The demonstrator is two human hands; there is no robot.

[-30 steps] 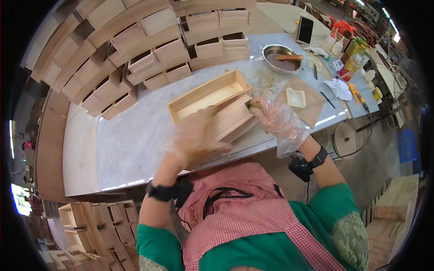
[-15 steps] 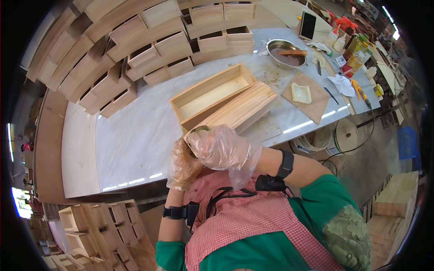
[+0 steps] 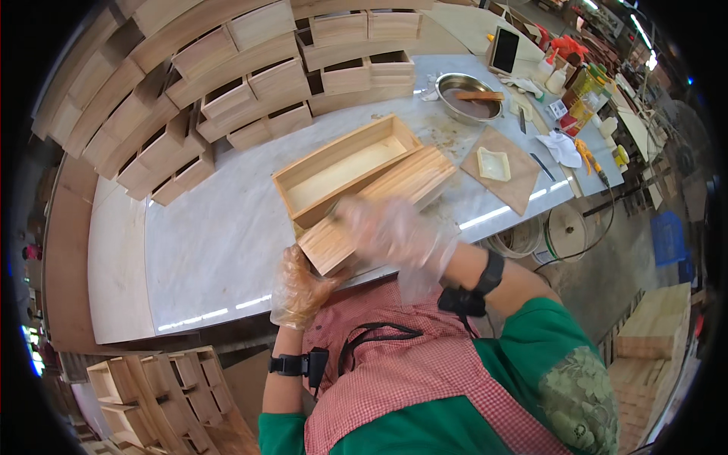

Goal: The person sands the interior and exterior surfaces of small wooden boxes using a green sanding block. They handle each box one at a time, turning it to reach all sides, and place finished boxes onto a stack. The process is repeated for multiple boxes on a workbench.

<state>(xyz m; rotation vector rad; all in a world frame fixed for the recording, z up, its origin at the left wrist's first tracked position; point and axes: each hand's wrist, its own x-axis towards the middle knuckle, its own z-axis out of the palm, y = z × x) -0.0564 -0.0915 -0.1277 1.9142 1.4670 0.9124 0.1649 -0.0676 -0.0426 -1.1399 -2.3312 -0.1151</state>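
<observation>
A long wooden box [image 3: 394, 182] lies at a slant near the table's front edge, its smooth striped face upward. My left hand [image 3: 298, 287], in a clear plastic glove, grips the box's near end at the corner, thumb along the end. My right hand [image 3: 387, 231], gloved the same way, is over the upper face of this box and smeared by motion. Whether it holds something cannot be made out; a small dark patch shows by its fingertips. Right behind lies a second wooden box [image 3: 284, 186], open side up, its pale inside showing.
Stacked wooden drawer boxes [image 3: 258, 83] line the table's back left. At the back right are a metal bowl [image 3: 469, 114] with a wooden-handled brush, a small white dish [image 3: 493, 164] on a brown board [image 3: 519, 193], a white cloth [image 3: 561, 148] and several bottles.
My right hand has moved from the box's near end up onto its upper face. My left hand now shows clearly at the near corner. The whole view has shifted slightly.
</observation>
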